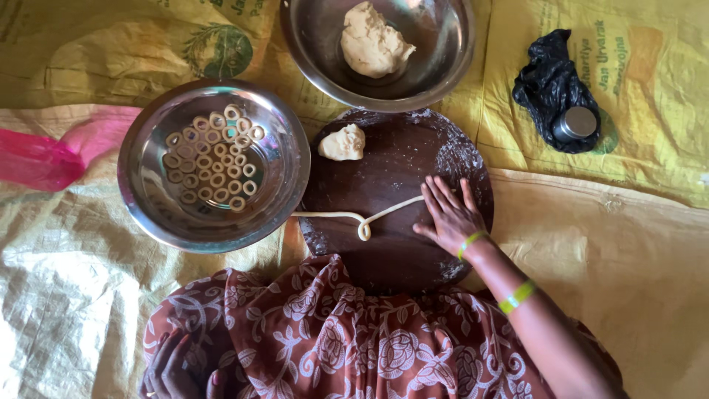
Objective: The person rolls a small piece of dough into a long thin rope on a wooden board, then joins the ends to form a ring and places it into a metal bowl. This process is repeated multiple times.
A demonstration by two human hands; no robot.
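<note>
Your right hand [449, 216] presses flat, fingers together, on the thin pale dough rope [354, 216] on the round dark wooden board [399, 251]; your left hand [173, 369] rests near left, fingers unclear.

On the round board [391, 244] lie a dough rope [354, 216] and a dough lump [343, 142]; left of the board a bowl of rings [144, 192], behind it a bowl of dough [450, 52].

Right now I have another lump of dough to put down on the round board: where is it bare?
The dark round board is bare along its near edge, below the dough rope, and between the small dough lump and the right hand. Its left edge is crowded by the ring bowl, its far edge by the dough bowl.
</note>
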